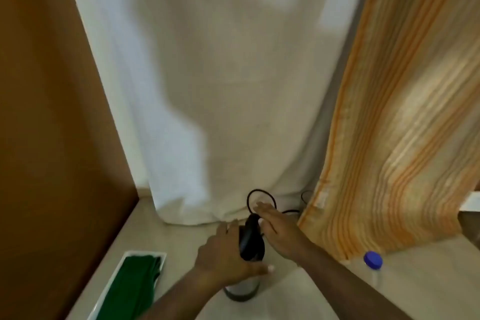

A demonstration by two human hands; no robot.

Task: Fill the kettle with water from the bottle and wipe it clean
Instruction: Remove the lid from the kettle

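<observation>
A steel kettle with a black lid and handle stands on the pale counter near the bottom centre. My left hand wraps around its upper left side, thumb across the front. My right hand lies flat with fingers apart over the top right of the kettle; whether it presses on the lid I cannot tell. A clear water bottle with a blue cap stands to the right, apart from both hands. A green cloth lies folded in a white tray at the lower left.
A black cord loops behind the kettle against a white curtain. An orange striped curtain hangs at the right, its hem near the bottle. A brown wooden panel walls off the left side.
</observation>
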